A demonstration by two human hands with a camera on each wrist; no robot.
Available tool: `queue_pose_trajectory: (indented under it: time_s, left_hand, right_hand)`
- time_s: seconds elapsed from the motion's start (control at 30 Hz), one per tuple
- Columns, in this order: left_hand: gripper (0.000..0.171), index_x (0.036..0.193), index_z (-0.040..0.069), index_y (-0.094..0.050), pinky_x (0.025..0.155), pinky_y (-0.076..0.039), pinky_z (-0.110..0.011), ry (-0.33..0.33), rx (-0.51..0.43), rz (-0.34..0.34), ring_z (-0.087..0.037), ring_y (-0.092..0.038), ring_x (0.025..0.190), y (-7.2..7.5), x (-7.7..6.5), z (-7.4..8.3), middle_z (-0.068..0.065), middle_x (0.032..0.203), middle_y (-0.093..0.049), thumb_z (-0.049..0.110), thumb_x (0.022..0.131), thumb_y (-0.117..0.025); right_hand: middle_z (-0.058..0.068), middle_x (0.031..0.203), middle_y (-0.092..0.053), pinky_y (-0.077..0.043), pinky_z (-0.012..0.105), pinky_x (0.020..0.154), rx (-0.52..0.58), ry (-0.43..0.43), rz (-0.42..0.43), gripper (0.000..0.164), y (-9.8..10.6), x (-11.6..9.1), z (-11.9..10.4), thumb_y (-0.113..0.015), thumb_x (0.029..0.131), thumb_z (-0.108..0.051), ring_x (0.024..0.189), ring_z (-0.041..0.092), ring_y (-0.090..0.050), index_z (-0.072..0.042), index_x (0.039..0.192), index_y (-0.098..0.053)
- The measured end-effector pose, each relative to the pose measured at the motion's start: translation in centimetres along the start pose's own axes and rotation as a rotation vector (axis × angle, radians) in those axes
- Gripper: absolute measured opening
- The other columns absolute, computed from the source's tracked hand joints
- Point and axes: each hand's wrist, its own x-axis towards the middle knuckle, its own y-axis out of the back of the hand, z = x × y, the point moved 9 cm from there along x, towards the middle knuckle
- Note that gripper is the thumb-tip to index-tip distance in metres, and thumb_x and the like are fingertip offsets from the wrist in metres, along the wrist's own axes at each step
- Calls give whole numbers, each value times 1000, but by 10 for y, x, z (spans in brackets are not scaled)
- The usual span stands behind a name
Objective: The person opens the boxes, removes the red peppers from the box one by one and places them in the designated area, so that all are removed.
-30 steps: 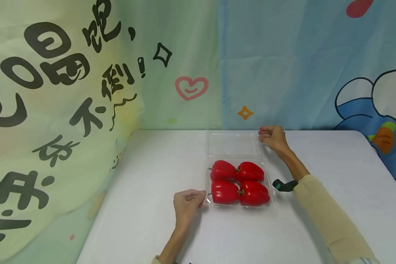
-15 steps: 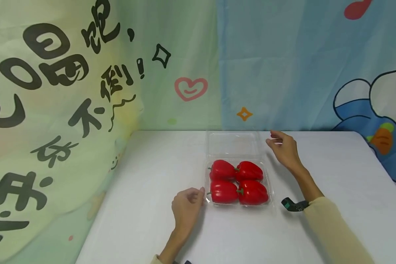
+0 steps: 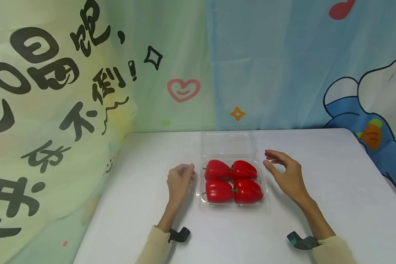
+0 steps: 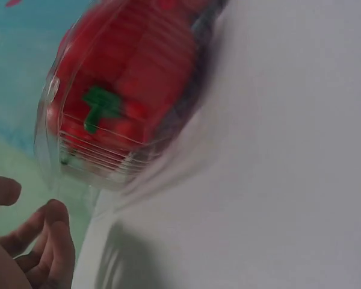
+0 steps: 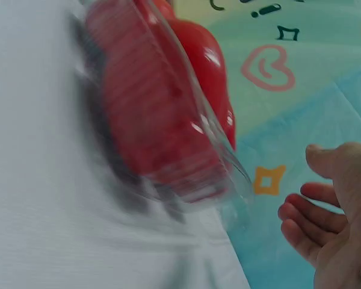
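Note:
Several red bell peppers [image 3: 247,191] with green stems lie in two rows in a clear plastic box [image 3: 214,204]. Its hinged lid [image 3: 229,144] is folded back flat towards the wall. My left hand [image 3: 179,184] hovers just left of the box, fingers loosely bent, thumb apart from them in the left wrist view, holding nothing. To the right of the box is my right hand [image 3: 288,176], its thumb and fingers spread apart with nothing between them. The right wrist view shows the ribbed box wall [image 5: 162,120], blurred, away from the fingers.
The box stands on a white table [image 3: 231,238] whose far edge meets a printed cloth backdrop [image 3: 267,73]. More cloth with large black characters hangs along the left side. Each wrist carries a black camera mount [image 3: 179,234].
My right hand has left the lid's far right corner and come back nearer, beside the box. My left hand has left the near left corner and moved farther forward. The box has stayed put.

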Motion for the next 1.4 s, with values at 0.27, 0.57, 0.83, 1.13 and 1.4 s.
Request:
queue_pose_trajectory:
  time_s: [0.27,0.57,0.83,1.13,1.4]
  left_hand:
    - [28,107,8,-83,61,-58,-24,93,-77,28,-20,-76,73,-19,28,-13,-10,93,-84,33,104,-70]
    - [24,106,4,-82,56,-52,-20,93,-199,-44,-10,-67,66,-39,36,-21,-17,94,-83,27,102,-76]
    - [18,98,2,-82,57,-50,-20,42,-244,-40,-12,-62,61,-42,34,-18,-21,83,-78,19,100,-77]
    - [19,97,2,-81,63,-53,-20,70,-255,-42,-10,-66,66,-45,32,-21,-21,91,-81,20,101,-76]
    - [19,97,1,-81,63,-51,-20,56,-272,-49,-10,-65,64,-44,34,-19,-24,86,-78,19,101,-77]
  right_hand:
    - [10,135,-76,-44,6,104,13,56,-34,53,-12,-24,-12,-86,92,-6,113,12,-68,-14,143,-70]
    - [4,133,-78,-52,16,102,40,100,-93,65,-20,-40,-22,-97,78,-8,115,14,-68,-17,139,-74]
    - [1,131,-79,-42,5,107,34,168,-154,71,-28,-46,-30,-103,70,-9,123,-6,-65,-19,135,-76]
    - [0,130,-78,-54,19,103,-71,159,-221,72,-34,-48,-28,-105,67,-21,120,15,-71,-19,134,-76]
    - [1,134,-75,-66,47,96,-128,180,-313,77,-39,-46,-33,-105,68,-29,122,22,-70,-17,137,-73]
